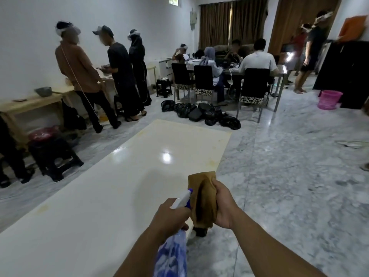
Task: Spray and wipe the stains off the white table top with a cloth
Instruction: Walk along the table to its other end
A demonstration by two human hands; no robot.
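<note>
The left hand (173,214) grips the neck of a translucent plastic spray bottle with blue print (172,254), its white-and-blue nozzle (182,197) pointing ahead. Just beside it, the right hand (224,205) is clenched around a folded brown cloth (204,196). The glossy white rectangular table top (111,188) extends ahead and left of both hands; faint yellowish stains (212,162) lie beyond the cloth.
</note>
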